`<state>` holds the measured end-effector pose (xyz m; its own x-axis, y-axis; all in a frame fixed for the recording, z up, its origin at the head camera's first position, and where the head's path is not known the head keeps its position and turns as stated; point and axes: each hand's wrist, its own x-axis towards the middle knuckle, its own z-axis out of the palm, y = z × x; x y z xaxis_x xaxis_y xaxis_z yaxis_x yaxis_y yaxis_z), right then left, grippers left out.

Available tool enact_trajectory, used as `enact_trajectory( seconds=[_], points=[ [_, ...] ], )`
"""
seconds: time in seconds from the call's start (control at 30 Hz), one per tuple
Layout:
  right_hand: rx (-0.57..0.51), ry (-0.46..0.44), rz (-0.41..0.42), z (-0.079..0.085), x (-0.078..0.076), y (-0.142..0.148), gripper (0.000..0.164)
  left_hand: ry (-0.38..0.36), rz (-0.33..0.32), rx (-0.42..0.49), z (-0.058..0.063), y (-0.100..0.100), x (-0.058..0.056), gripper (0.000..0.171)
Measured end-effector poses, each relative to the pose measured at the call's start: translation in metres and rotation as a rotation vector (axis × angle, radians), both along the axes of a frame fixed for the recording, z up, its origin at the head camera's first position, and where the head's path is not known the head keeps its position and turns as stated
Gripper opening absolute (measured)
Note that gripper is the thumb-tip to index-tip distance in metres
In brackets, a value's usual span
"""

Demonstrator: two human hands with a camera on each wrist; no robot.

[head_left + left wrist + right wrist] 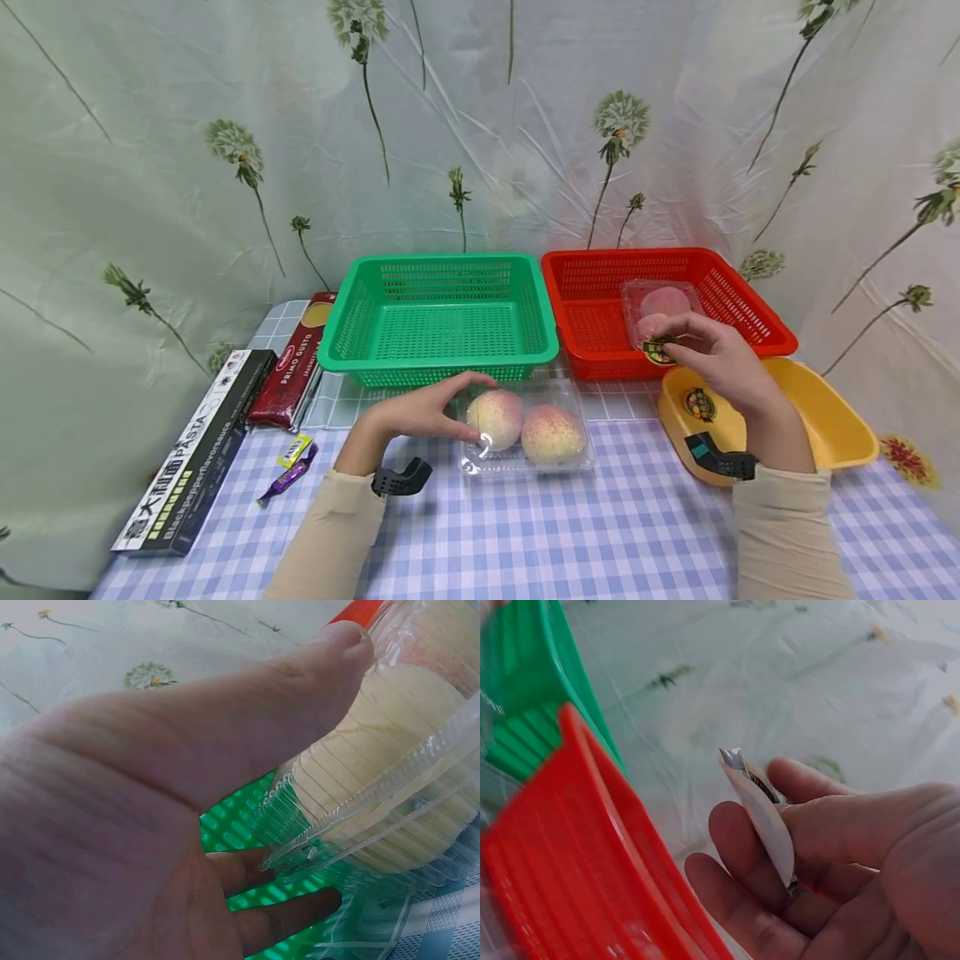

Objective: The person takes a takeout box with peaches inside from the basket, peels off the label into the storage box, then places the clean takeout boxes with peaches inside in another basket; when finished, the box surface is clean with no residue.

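A clear plastic box with two peaches [553, 433] lies on the checked cloth. At its left side my left hand [427, 410] is spread, thumb and fingers apart, the thumb close to the lid; whether it touches is hard to tell. In the left wrist view the thumb [300, 690] lies beside a pale peach [390, 742] under the ribbed plastic. Above the front edge of the red basket [600, 364], my right hand [720, 358] pinches a small round packet [658, 350] with a dark and gold label. Its white side [769, 825] shows in the right wrist view.
Another box of peaches [663, 302] sits in the red basket. Left of it stands a green basket [442, 377]. A yellow bin [832, 417] holds a similar round packet [700, 405]. At left lie a pasta box [195, 450], a spaghetti bag [296, 367] and two small wrapped sweets [291, 475].
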<state>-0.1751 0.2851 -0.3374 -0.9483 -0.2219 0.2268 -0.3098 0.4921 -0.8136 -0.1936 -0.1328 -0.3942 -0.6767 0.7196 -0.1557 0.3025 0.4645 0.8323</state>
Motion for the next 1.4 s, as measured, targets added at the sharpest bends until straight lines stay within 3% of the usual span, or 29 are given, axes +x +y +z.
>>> enact_trajectory(
  seconds=[0.13,0.33,0.67,0.83,0.97,1.1,1.4],
  points=[
    [0.005,-0.008,-0.042,-0.001,0.003,0.026,0.021,0.008,-0.007,0.001,-0.001,0.001,-0.002,0.078],
    [0.132,-0.044,-0.089,-0.001,0.011,0.06,0.026,0.013,-0.007,0.002,-0.001,0.001,-0.002,0.078],
    [0.335,-0.3,-0.074,-0.017,0.01,0.092,0.043,0.01,-0.002,0.004,-0.003,0.0,-0.002,0.077],
    [0.383,-0.345,-0.089,-0.033,0.006,0.102,0.044,0.006,0.001,0.003,-0.004,0.0,-0.002,0.078],
    [0.408,-0.35,-0.075,-0.042,0.005,0.108,0.042,0.003,0.0,0.008,-0.004,0.0,-0.002,0.077],
    [0.371,-0.409,-0.057,-0.046,0.006,0.111,0.044,0.0,-0.001,0.015,-0.004,0.0,-0.002,0.077],
    [0.349,-0.481,-0.101,-0.052,0.004,0.113,0.049,-0.004,-0.008,-0.001,-0.01,-0.004,-0.004,0.074]
  ],
)
